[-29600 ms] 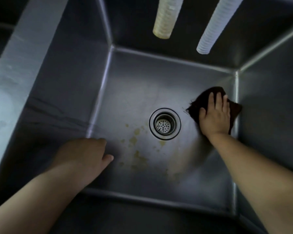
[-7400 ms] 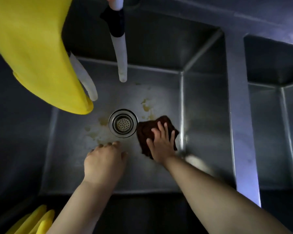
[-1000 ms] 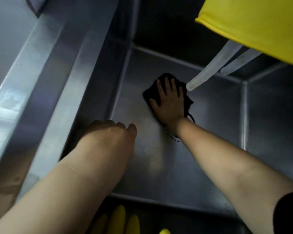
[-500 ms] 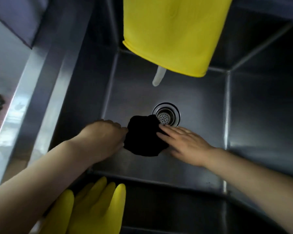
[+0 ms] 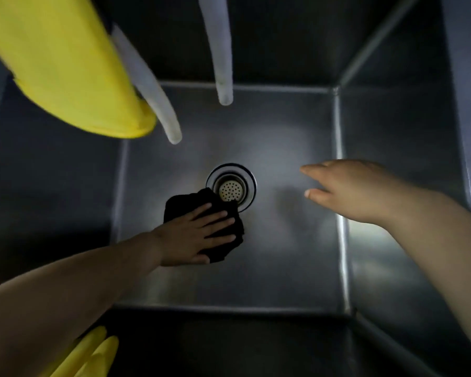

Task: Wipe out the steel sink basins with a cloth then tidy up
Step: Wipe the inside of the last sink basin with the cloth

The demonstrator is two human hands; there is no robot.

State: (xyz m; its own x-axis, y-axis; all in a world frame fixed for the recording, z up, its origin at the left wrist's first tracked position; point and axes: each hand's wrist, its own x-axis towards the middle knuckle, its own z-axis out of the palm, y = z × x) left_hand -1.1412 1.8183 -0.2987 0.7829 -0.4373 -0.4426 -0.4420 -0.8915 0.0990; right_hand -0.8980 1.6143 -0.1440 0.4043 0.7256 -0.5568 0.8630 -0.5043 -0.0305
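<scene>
Steel basin (image 5: 283, 268) fills the view, seen from above, with a round drain (image 5: 231, 187) near the middle of its floor. A black cloth (image 5: 185, 202) lies on the floor just beside the drain and covers its near-left edge. The left hand (image 5: 193, 235) presses flat on the cloth, grip spread. The right hand (image 5: 348, 189) hovers over the right side, grip loosely spread and holding nothing. Two pale hoses (image 5: 220, 50) and a yellow glove (image 5: 60, 63) hang above.
</scene>
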